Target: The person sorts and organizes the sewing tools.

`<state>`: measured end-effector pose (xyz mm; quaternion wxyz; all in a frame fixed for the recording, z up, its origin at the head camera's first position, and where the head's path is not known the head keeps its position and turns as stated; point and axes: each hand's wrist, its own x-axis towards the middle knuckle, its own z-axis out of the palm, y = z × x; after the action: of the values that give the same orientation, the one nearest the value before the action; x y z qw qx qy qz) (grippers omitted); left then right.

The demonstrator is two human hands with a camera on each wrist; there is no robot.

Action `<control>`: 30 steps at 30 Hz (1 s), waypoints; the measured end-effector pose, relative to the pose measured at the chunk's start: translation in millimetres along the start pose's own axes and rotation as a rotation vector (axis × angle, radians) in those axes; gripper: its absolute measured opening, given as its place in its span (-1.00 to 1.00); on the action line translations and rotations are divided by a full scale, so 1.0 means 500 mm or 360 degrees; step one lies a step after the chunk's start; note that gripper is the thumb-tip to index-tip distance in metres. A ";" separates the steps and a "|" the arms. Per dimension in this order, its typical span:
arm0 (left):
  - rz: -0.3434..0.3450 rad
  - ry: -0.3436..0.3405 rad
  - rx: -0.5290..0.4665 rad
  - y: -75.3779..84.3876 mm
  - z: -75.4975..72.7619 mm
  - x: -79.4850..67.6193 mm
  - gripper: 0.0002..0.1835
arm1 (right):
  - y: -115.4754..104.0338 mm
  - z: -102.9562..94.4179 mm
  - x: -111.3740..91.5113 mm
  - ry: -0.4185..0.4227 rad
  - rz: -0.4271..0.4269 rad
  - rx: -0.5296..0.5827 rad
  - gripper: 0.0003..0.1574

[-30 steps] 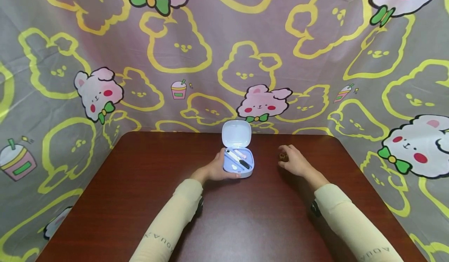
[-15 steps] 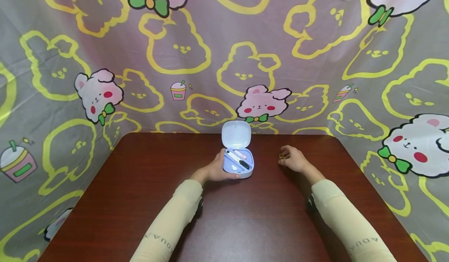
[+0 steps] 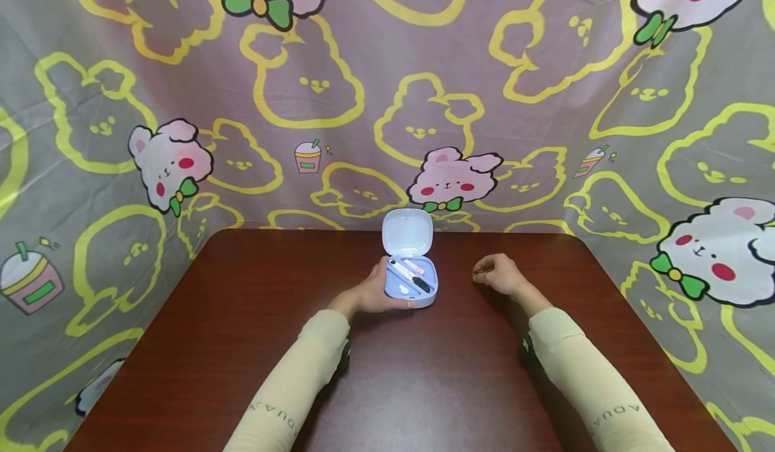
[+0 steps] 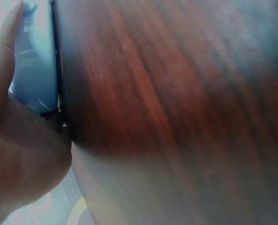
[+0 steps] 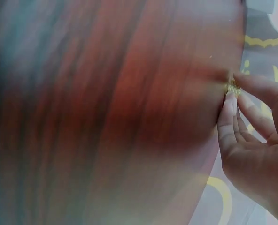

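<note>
A small light-blue case (image 3: 427, 299) stands on the table with its lid (image 3: 408, 233) raised at the back. Inside lie a white and black pen-like tool (image 3: 408, 274), a pinkish-white stick (image 3: 415, 266) and a small white piece (image 3: 403, 290). My left hand (image 3: 373, 289) grips the case from its left side, thumb along the front; the other fingers are mostly hidden. To the right of the case, my right hand (image 3: 501, 274) pinches a small, textured gold ring-shaped thing (image 5: 233, 87) between thumb and fingertips. The fingers hide most of it in the head view.
The dark red-brown wooden table (image 3: 260, 344) has its back edge just behind the case. A curtain (image 3: 339, 48) printed with cartoon rabbits hangs around the back and sides.
My right hand has shifted slightly left toward the case with the gold ring-shaped thing, its fingers closing further around it. My left hand and the case have stayed in place.
</note>
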<state>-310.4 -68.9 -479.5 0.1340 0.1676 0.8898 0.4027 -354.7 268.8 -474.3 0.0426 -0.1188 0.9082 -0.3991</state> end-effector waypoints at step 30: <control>0.0044 0.0030 0.0011 0.000 0.000 -0.001 0.29 | -0.123 0.094 0.018 0.0127 -0.0197 0.0165 -0.80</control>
<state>-309.9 -69.2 -479.6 0.1195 0.1765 0.8901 0.4029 -344.0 192.7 -461.0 -0.0123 -0.1564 0.8782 -0.4519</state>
